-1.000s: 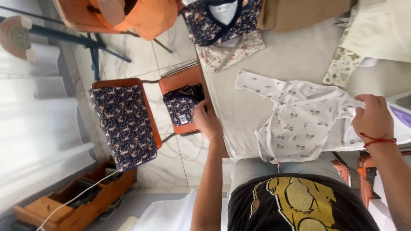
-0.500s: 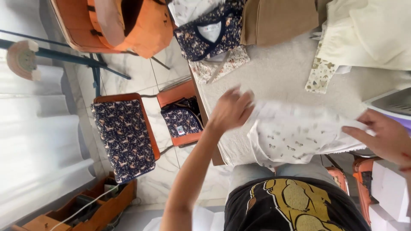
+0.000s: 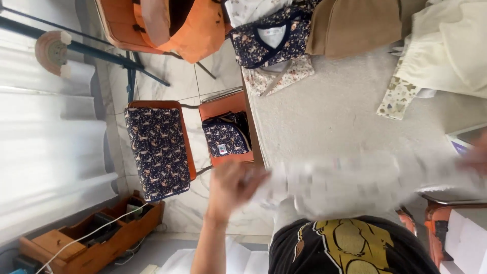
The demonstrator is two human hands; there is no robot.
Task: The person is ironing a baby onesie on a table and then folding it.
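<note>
Since the frame half a second back, the white printed baby garment (image 3: 355, 182) has left its flat spread on the grey table (image 3: 324, 116) and now stretches as a blurred band across the lower middle of the frame, between the two hands, over the table's near edge and just above the person's black shirt with the gold print (image 3: 350, 248). The left hand (image 3: 233, 185) has dropped from mid-frame to lower centre-left and appears closed on the garment's left end; motion blur hides the fingers, so the pinch is a judgement. The right hand (image 3: 477, 155) has moved to the far right edge, reduced to a smear; it touches the garment's right end, but I cannot tell whether it grips it. A second back, the garment lay open on the table with both hands resting at its sides. Progress, as judged: the garment is lifted and being shaken or pulled taut, not yet folded; no crease or fold line shows. A dark floral garment (image 3: 271, 38) with a light patterned piece under it sits at the upper centre of the table, seemingly already dealt with; cream fabric (image 3: 446, 45) lies upper right, apparently unsorted. Unchanged in layout: the orange chair with the dark floral cushion (image 3: 157, 147) at centre-left, a second folded dark floral piece (image 3: 225, 137) on the seat beside it, and the wooden tray (image 3: 91, 238) at lower left.
</note>
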